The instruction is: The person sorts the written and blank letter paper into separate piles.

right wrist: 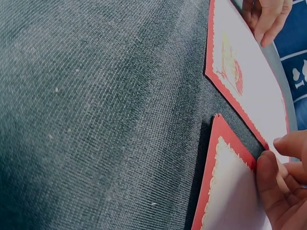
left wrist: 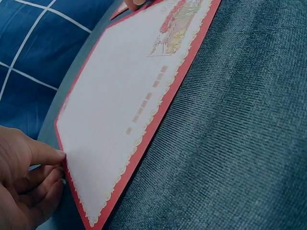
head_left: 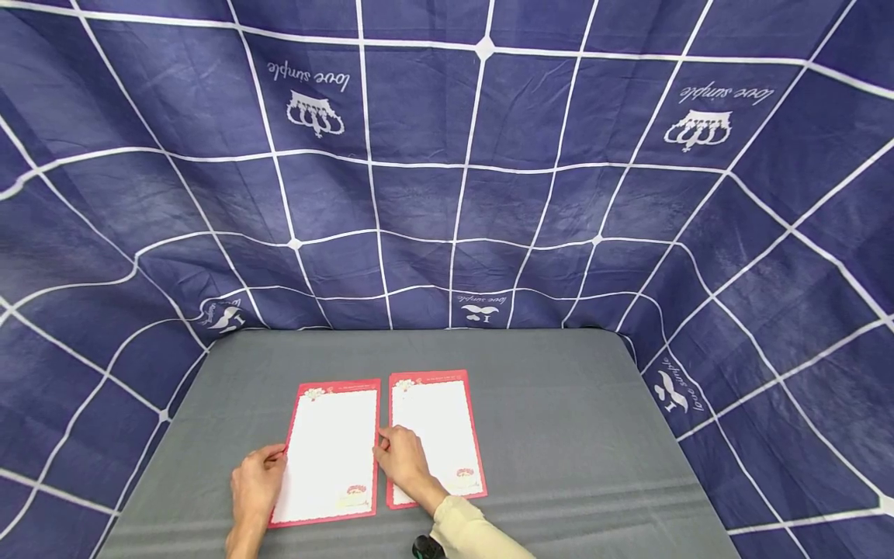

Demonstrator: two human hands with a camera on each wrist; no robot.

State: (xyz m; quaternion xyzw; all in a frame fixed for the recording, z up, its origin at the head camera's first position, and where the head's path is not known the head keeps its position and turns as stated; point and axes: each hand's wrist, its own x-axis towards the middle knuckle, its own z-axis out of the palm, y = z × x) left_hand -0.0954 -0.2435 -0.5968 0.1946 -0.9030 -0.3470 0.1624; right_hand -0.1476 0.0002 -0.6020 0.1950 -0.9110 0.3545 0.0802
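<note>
Two groups of red-bordered letter paper lie side by side. In the head view, the left sheet (head_left: 328, 458) has a white middle with small floral prints. My left hand (head_left: 257, 481) pinches its left edge, thumb on top, as the left wrist view shows on the sheet (left wrist: 105, 86). At the same sheet's right edge, my right hand (head_left: 403, 458) holds the border between thumb and fingertips. Under that hand lies the right stack of letter paper (head_left: 433, 411), its edges slightly offset. The right wrist view shows a narrow gap between the sheet (right wrist: 254, 91) and the stack (right wrist: 235, 187).
Grey cloth (head_left: 559, 435) covers the table, with soft creases near the front. A blue curtain (head_left: 419, 202) with white grid lines surrounds the back and sides. A small black object (head_left: 426, 546) shows beside the right sleeve (head_left: 471, 532).
</note>
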